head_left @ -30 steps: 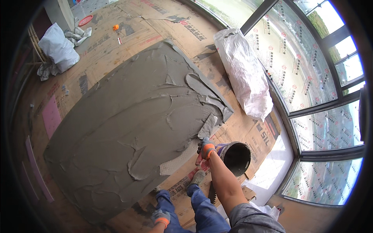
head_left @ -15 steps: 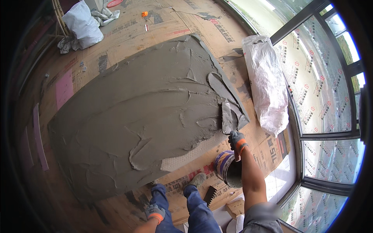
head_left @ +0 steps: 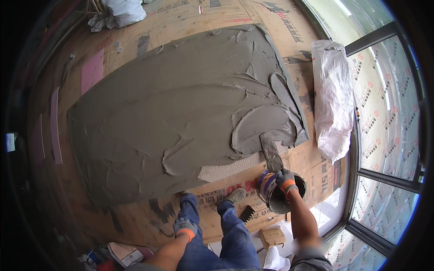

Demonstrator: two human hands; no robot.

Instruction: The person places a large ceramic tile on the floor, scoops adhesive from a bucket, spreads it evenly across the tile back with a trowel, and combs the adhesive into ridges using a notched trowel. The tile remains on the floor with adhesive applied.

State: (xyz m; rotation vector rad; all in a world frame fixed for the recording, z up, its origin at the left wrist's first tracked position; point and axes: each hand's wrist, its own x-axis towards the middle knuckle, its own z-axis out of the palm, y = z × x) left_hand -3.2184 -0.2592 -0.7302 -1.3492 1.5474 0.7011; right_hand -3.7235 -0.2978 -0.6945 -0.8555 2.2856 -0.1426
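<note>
A large slab [head_left: 158, 122] lies on the floor, spread with wet grey mortar that shows curved ridges. My right hand [head_left: 285, 179], in a grey and orange glove, is closed round the handle of a trowel [head_left: 271, 152]. The trowel's mortar-smeared blade rests on the slab's near right edge, beside a pale textured strip [head_left: 230, 168] left bare of mortar. Just under this hand stands a bucket [head_left: 265, 184] with a dark inside. My left hand [head_left: 184, 226], gloved alike, lies over my left knee with nothing in it.
Printed brown cardboard [head_left: 221, 194] covers the floor. A black toothed spreader [head_left: 247, 213] lies by my right foot, with a cardboard box [head_left: 272, 237] nearer me. A long white sack [head_left: 333, 104] lies along the windows at right. Pink strips [head_left: 92, 71] lie at left; a white bag [head_left: 124, 12] stands far left.
My right hand has drawn the trowel nearer and over the bucket, leaving a broad arc in the mortar. The whole view has shifted, with my left hand still at the knee.
</note>
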